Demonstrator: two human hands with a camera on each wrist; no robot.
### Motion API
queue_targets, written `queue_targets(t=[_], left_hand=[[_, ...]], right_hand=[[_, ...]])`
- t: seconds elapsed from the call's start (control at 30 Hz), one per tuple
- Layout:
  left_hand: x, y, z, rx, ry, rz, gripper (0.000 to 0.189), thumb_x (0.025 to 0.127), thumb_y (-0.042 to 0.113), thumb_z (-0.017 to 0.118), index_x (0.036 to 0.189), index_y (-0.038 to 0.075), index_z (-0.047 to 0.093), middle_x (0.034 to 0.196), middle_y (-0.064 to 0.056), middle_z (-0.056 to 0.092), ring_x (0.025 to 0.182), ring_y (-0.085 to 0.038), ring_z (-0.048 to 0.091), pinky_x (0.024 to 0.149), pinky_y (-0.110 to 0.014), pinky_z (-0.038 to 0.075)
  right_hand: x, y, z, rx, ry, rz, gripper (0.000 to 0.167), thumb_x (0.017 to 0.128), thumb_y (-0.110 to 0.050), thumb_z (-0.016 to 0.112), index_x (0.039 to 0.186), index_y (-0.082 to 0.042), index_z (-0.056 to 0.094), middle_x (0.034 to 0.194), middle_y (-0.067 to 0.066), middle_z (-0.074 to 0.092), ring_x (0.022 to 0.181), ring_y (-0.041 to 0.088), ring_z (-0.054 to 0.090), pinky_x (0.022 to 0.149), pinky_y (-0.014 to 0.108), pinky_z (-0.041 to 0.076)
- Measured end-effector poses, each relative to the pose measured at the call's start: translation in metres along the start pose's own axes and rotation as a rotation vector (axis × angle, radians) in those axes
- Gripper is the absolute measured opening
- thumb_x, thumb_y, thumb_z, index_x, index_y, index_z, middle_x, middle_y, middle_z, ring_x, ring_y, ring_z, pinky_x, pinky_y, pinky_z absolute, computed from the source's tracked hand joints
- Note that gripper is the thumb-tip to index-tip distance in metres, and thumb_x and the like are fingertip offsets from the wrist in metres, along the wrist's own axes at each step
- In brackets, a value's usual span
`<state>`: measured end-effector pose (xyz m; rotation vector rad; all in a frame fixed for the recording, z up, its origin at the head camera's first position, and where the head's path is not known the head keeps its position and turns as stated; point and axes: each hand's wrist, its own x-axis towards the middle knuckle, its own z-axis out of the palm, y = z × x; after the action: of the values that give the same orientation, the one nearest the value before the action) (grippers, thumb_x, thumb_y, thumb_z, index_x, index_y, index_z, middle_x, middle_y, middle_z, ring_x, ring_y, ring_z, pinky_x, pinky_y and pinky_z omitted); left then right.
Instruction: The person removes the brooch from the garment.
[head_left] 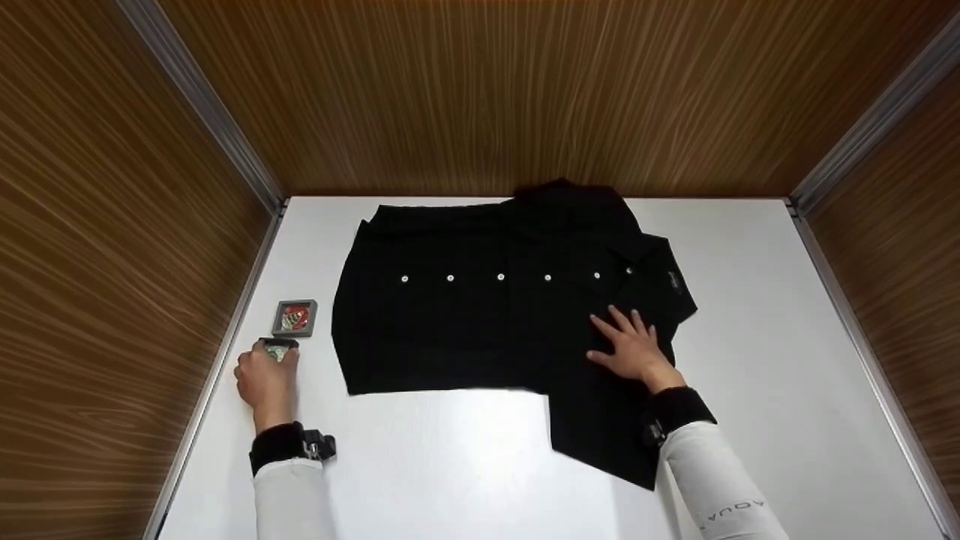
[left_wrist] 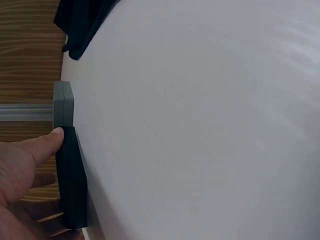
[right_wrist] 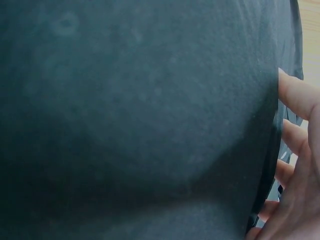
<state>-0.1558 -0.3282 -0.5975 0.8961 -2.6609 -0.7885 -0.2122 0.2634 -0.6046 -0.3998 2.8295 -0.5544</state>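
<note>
A black button-up shirt (head_left: 450, 322) with white buttons lies spread on the table, its collar toward the right and one short sleeve toward the front. My right hand (head_left: 636, 355) rests on the shirt below the collar, fingers spread; the right wrist view shows its fingertips (right_wrist: 292, 95) against the dark cloth. At the left, my left hand (head_left: 268, 381) grips a small black square frame (head_left: 279, 348) by its edges, thumb on one side and fingers on the other. Directly behind it sits a grey square frame (head_left: 295, 318) with a red and green picture. The two frames appear to touch in the left wrist view.
The white table (head_left: 442, 465) is bounded by wood-grain panels (head_left: 465, 90) at the back, left and right. Metal rails (head_left: 214, 112) run along the corners. The shirt's far shoulder reaches the back panel.
</note>
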Motion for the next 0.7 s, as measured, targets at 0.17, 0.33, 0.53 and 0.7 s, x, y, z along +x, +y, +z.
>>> queue_targets(t=[0.17, 0.33, 0.53, 0.7], left_hand=[[-0.003, 0.003, 0.001, 0.011, 0.012, 0.038, 0.059, 0.091, 0.027, 0.069, 0.132, -0.011, 0.050, 0.127, -0.040, 0.047, 0.118, -0.053, 0.046, 0.097, -0.063, 0.036], [-0.006, 0.008, 0.004, 0.011, 0.060, 0.111, 0.056, 0.092, 0.023, 0.068, 0.128, -0.016, 0.051, 0.131, -0.042, 0.043, 0.123, -0.053, 0.040, 0.104, -0.062, 0.029], [-0.013, 0.024, 0.008, 0.020, 0.032, 0.207, 0.052, 0.095, 0.029, 0.065, 0.129, -0.009, 0.056, 0.141, -0.037, 0.039, 0.131, -0.054, 0.033, 0.109, -0.061, 0.025], [-0.017, 0.041, 0.013, 0.090, -0.018, 0.288, 0.057, 0.097, 0.042, 0.058, 0.133, -0.002, 0.056, 0.145, -0.033, 0.037, 0.134, -0.054, 0.029, 0.112, -0.060, 0.021]], right_hand=[[0.000, 0.001, 0.002, 0.017, 0.014, -0.006, 0.068, 0.093, -0.041, 0.064, 0.151, -0.013, 0.039, 0.158, 0.022, 0.020, 0.141, 0.056, 0.007, 0.105, 0.076, 0.007], [-0.002, 0.005, 0.004, 0.047, 0.046, -0.032, 0.068, 0.093, -0.039, 0.066, 0.150, -0.012, 0.040, 0.156, 0.025, 0.022, 0.141, 0.055, 0.009, 0.106, 0.075, 0.008], [-0.007, 0.009, 0.001, 0.103, 0.119, -0.073, 0.067, 0.093, -0.034, 0.068, 0.149, -0.010, 0.041, 0.154, 0.026, 0.027, 0.141, 0.052, 0.017, 0.108, 0.072, 0.013], [-0.013, 0.014, -0.004, 0.121, 0.223, -0.105, 0.062, 0.094, -0.032, 0.067, 0.147, -0.009, 0.044, 0.151, 0.024, 0.034, 0.140, 0.048, 0.024, 0.110, 0.065, 0.022]])
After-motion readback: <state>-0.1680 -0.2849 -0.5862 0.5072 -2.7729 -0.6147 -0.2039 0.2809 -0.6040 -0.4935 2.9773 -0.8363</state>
